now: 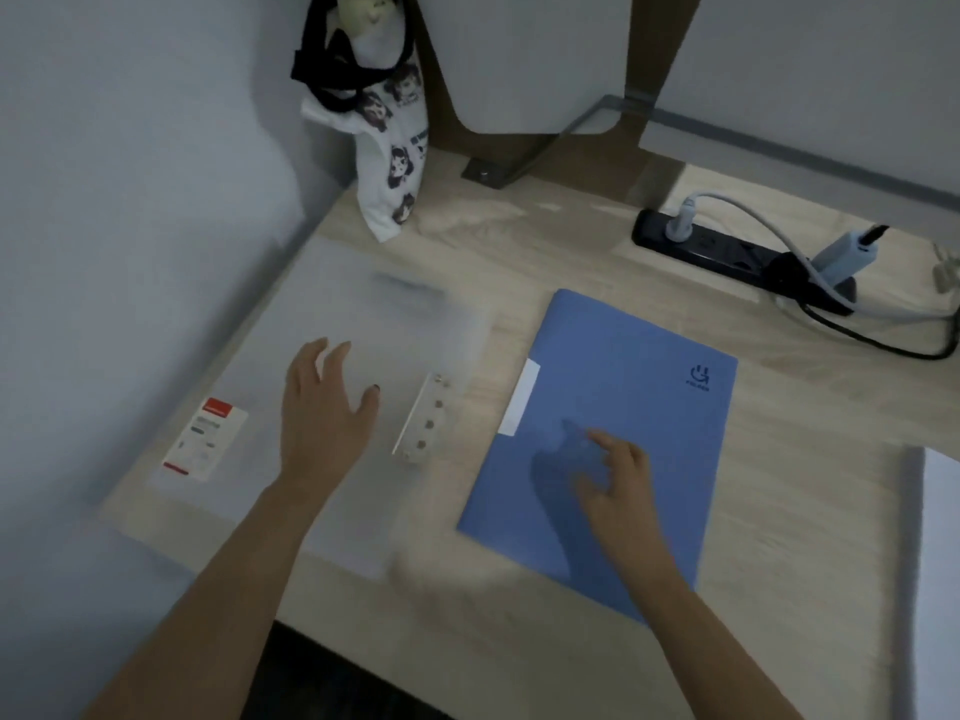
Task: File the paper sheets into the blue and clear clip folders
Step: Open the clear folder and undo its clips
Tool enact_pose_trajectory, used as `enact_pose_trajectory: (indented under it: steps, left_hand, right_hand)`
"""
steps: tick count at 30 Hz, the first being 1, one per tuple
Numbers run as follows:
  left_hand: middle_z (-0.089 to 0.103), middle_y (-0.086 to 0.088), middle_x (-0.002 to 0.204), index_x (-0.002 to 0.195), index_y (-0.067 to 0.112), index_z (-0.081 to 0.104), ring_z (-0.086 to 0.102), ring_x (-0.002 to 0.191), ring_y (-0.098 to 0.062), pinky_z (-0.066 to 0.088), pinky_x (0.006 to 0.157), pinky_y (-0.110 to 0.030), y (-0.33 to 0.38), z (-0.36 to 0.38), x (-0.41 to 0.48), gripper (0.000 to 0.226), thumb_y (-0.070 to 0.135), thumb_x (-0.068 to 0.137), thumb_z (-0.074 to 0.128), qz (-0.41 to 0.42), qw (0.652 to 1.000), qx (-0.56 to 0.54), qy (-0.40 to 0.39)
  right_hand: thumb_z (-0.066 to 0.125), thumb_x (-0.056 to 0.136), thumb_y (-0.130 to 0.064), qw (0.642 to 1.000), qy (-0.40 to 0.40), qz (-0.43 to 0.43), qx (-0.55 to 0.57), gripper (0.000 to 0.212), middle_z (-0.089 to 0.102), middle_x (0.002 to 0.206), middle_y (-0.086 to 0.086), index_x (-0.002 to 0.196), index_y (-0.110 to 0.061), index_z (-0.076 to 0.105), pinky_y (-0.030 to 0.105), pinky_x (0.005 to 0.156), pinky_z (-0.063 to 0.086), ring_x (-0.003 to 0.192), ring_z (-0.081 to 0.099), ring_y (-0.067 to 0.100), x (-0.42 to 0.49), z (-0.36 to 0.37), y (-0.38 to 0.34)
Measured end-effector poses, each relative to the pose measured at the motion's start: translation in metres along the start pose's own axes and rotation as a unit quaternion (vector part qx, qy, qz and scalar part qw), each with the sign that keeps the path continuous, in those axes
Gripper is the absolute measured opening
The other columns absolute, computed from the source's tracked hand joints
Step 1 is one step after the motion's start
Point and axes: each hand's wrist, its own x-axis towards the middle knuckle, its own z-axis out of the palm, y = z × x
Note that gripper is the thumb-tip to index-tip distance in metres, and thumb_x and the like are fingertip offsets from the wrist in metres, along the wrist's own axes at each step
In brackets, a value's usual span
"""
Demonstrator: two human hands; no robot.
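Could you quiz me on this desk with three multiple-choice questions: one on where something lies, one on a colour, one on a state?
1. Where is the clear folder relative to the blue folder?
A. left of it
B. on top of it
C. behind it

2. What colour is the power strip?
A. white
B. black
C. red

3. The blue folder is:
A. open
B. standing upright
C. closed and flat

Answers: 1 A, it lies nearer the wall under the left hand. 2 B, its casing is dark. 3 C, its cover lies flat beneath the right hand.

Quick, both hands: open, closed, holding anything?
Left hand: open, fingers spread over the clear folder, holding nothing.
Right hand: open, fingers loosely curled over the blue folder, holding nothing.
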Motion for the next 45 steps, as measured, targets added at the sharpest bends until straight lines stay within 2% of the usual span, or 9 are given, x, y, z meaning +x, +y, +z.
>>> enact_pose_trajectory:
  steps: [3, 8, 13, 19, 24, 28, 32, 37, 45]
  left_hand:
    - [0.020, -0.022, 0.152, 0.143, 0.003, 0.027, 0.014, 0.142, -0.036, 0.014, 0.116, -0.046, -0.039, -0.018, 0.011, 0.074, 0.035, 0.086, 0.061, -0.088, 0.995, 0.035, -0.003]
    - [0.026, -0.021, 0.151, 0.145, 0.003, 0.020, 0.023, 0.140, -0.035, 0.020, 0.115, -0.046, -0.076, -0.032, 0.015, 0.086, 0.048, 0.083, 0.059, -0.166, 0.986, -0.004, -0.028]
    - [0.030, -0.019, 0.149, 0.143, 0.006, 0.027, 0.027, 0.137, -0.034, 0.025, 0.110, -0.047, -0.086, -0.037, 0.019, 0.074, 0.044, 0.087, 0.056, -0.178, 0.983, -0.044, -0.019]
    - [0.055, -0.012, 0.072, 0.096, -0.005, 0.056, 0.056, 0.067, -0.031, 0.041, 0.063, -0.034, -0.084, -0.052, 0.016, 0.055, 0.048, 0.091, 0.045, -0.208, 0.964, -0.149, -0.071]
    - [0.056, -0.003, 0.084, 0.104, 0.009, 0.053, 0.056, 0.080, -0.026, 0.043, 0.071, -0.036, -0.034, -0.062, -0.008, 0.045, 0.051, 0.091, 0.042, -0.182, 0.959, -0.217, 0.009]
    - [0.054, 0.006, 0.076, 0.096, 0.016, 0.050, 0.054, 0.067, -0.013, 0.039, 0.054, -0.020, 0.029, -0.049, -0.022, 0.028, 0.043, 0.093, 0.044, -0.141, 0.944, -0.299, 0.013]
    - [0.057, 0.008, 0.074, 0.098, 0.013, 0.052, 0.056, 0.064, -0.013, 0.040, 0.053, -0.021, 0.092, -0.005, -0.030, 0.028, 0.040, 0.093, 0.046, -0.086, 0.946, -0.307, -0.061]
    - [0.048, 0.001, 0.060, 0.091, 0.016, 0.046, 0.049, 0.048, -0.013, 0.035, 0.039, -0.013, 0.161, 0.055, -0.071, 0.026, 0.042, 0.094, 0.043, -0.050, 0.932, -0.300, -0.196]
    - [0.054, -0.009, 0.091, 0.103, 0.016, 0.042, 0.053, 0.072, -0.018, 0.045, 0.066, -0.032, 0.199, 0.120, -0.127, 0.024, 0.038, 0.094, 0.045, -0.072, 0.921, -0.256, -0.283]
  right_hand:
    - [0.051, 0.091, -0.010, 0.989, -0.112, 0.040, 0.083, 0.041, 0.037, 0.121, -0.006, 0.130, -0.015, 0.042, 0.010, 0.082, 0.038, 0.106, 0.043, 0.008, 0.002, 0.048, -0.035]
    - [0.049, 0.090, -0.006, 0.952, -0.207, 0.164, 0.152, 0.060, 0.041, 0.138, 0.007, 0.144, -0.012, 0.023, 0.025, 0.092, 0.034, 0.123, 0.044, 0.021, 0.003, 0.098, -0.063]
    - [0.049, 0.089, -0.010, 0.947, -0.227, 0.176, 0.144, 0.069, 0.043, 0.105, -0.004, 0.147, -0.017, 0.014, 0.023, 0.084, 0.034, 0.100, 0.041, 0.014, 0.000, 0.119, -0.061]
    - [0.051, 0.088, -0.008, 0.959, -0.135, 0.129, 0.215, 0.066, 0.055, 0.129, 0.000, 0.144, -0.030, 0.024, 0.038, 0.094, 0.049, 0.108, 0.059, 0.019, -0.003, 0.098, -0.057]
    - [0.052, 0.091, -0.009, 0.959, -0.104, 0.040, 0.261, 0.060, 0.059, 0.125, -0.009, 0.140, -0.037, 0.032, 0.020, 0.081, 0.053, 0.105, 0.062, 0.004, -0.010, 0.052, -0.063]
    - [0.055, 0.090, -0.021, 0.967, -0.018, 0.022, 0.254, 0.063, 0.046, 0.140, -0.009, 0.141, -0.043, 0.025, 0.024, 0.096, 0.047, 0.122, 0.050, 0.011, -0.017, 0.005, -0.046]
    - [0.054, 0.091, -0.019, 0.962, 0.088, 0.059, 0.253, 0.058, 0.052, 0.134, 0.000, 0.142, -0.035, 0.031, 0.013, 0.070, 0.048, 0.110, 0.056, 0.013, -0.027, -0.049, -0.005]
    - [0.056, 0.089, -0.021, 0.935, 0.184, 0.138, 0.271, 0.049, 0.058, 0.126, 0.005, 0.133, -0.037, 0.041, 0.035, 0.083, 0.043, 0.107, 0.057, 0.021, -0.055, -0.107, 0.060]
    - [0.059, 0.088, -0.025, 0.927, 0.207, 0.211, 0.230, 0.059, 0.034, 0.149, 0.001, 0.141, -0.028, 0.033, 0.031, 0.096, 0.029, 0.134, 0.035, 0.020, -0.081, -0.148, 0.124]
